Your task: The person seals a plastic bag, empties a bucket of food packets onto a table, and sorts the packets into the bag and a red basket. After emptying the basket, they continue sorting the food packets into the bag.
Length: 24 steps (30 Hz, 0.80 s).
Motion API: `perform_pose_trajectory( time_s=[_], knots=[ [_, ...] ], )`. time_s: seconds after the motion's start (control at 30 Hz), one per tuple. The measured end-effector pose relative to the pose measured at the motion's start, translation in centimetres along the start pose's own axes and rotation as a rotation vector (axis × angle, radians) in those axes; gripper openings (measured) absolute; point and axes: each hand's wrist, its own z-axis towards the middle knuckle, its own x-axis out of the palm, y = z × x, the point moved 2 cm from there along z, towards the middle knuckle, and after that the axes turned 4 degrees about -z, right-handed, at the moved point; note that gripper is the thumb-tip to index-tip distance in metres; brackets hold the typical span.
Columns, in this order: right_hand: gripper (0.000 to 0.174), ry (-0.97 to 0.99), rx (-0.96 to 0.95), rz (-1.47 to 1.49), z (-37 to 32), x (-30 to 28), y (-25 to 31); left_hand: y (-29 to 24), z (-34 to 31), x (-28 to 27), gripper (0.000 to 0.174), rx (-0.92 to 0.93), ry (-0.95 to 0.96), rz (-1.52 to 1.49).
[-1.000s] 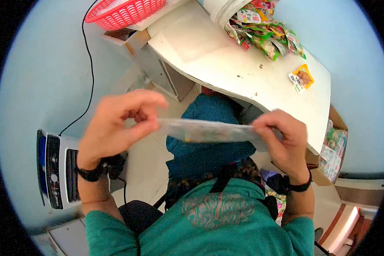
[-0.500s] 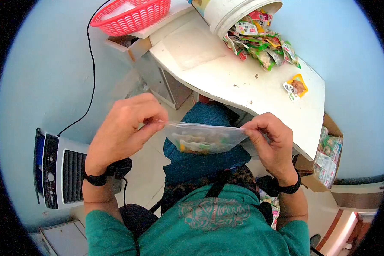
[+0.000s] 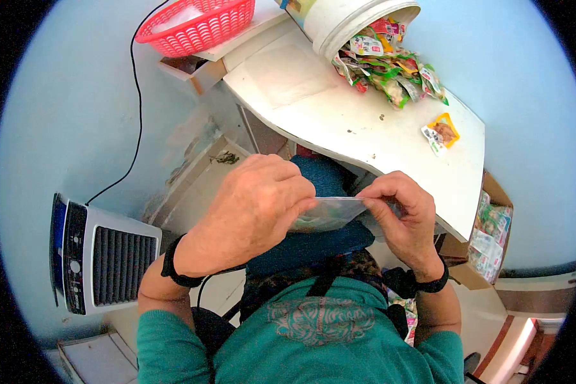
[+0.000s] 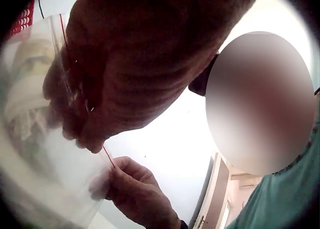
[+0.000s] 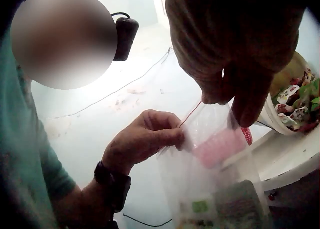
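A clear zip bag [image 3: 333, 214] with a red line along its top edge hangs between both hands, with packets visible inside it in the left wrist view [image 4: 30, 88]. The left hand [image 3: 253, 208] pinches the top edge partway along, its fingers hiding part of the bag. At the bag's other top corner, the right hand [image 3: 404, 217] pinches the edge between thumb and fingers. In the right wrist view the left hand [image 5: 145, 141] and right hand [image 5: 235, 53] both grip the red-lined edge, a short stretch apart.
On the white table [image 3: 301, 109], a tipped white bucket [image 3: 339, 25] spills colourful packets [image 3: 397, 77]; a single packet [image 3: 440, 133] lies nearer. A red basket [image 3: 201, 29] stands upper left, an air cooler [image 3: 112, 256] left, and a carton of packets [image 3: 489, 237] right.
The left hand has moved right along the bag's top edge, closer to the right hand. The bag was stretched wide between them before; the right hand has shifted slightly left and keeps its pinch.
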Motion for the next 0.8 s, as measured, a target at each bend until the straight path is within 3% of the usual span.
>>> perform_pose_trajectory(
  time_s=[0.07,0.17,0.57,0.67,0.8],
  knots=[
    [0.014,-0.047,0.133,0.133,-0.3,0.4,-0.1,-0.1,0.0,0.0,0.010,0.002,-0.013,0.009],
    [0.015,0.025,-0.042,0.032,0.4,0.2,-0.3,-0.1,-0.1,-0.1,0.009,-0.009,-0.017,0.011],
    [0.011,0.065,0.033,0.132,0.3,0.9,-0.6,0.3,0.0,-0.3,0.011,-0.017,0.031,-0.089],
    [0.011,0.045,-0.119,0.024,1.1,1.6,1.4,0.1,0.1,-0.1,0.012,-0.003,0.024,-0.091],
    [0.010,0.138,-0.109,-0.038,1.1,2.0,1.4,0.0,0.2,0.2,0.013,0.017,0.023,-0.089]
  ],
)
